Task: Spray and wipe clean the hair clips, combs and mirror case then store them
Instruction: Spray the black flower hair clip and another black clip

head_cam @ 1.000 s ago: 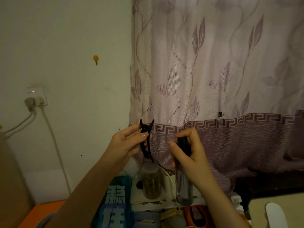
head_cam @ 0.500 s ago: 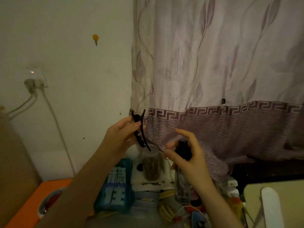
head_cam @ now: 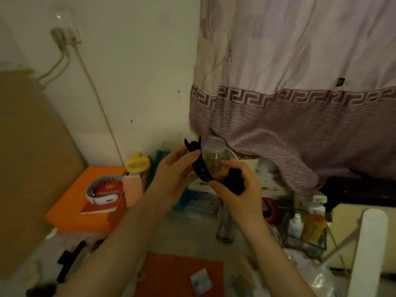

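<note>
We saw left hand (head_cam: 173, 172) pinching black hair clip (head_cam: 198, 161) upright above cluttered table (head_cam: 188, 232), right hand (head_cam: 240, 189) just right of it, fingers curled round spray bottle (head_cam: 227, 221), black cap (head_cam: 235, 180) touching clip's lower end, purple curtain (head_cam: 300, 103) far right

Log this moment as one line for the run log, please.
step: spraying hair clip | left hand: holds black hair clip | right hand: grips spray bottle beside clip | wiping: not yet
</note>
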Motion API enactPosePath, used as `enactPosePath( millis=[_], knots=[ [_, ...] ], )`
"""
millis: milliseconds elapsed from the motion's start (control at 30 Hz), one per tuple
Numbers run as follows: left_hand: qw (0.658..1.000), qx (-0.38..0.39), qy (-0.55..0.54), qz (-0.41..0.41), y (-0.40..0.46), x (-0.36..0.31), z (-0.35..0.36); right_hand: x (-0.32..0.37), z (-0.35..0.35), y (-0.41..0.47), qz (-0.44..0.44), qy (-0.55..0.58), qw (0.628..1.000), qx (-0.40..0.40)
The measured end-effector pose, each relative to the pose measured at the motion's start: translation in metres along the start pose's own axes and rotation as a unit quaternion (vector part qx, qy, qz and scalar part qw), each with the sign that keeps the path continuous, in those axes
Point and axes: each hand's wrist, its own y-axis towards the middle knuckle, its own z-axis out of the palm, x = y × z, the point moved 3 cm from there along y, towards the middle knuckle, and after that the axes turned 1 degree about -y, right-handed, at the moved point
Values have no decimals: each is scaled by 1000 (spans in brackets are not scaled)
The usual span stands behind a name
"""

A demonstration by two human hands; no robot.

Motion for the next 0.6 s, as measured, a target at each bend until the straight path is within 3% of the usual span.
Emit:
enactPosePath(
  millis=[367, 600],
  knots=[
    [991, -124, -19, -47, -46, 48, -54, -49, 25, -44, 100, 4, 993, 65],
    [983, -170, 65, -34, -76, 60, -92, -65, 49, -69, 124, 2, 988, 95]
  ],
)
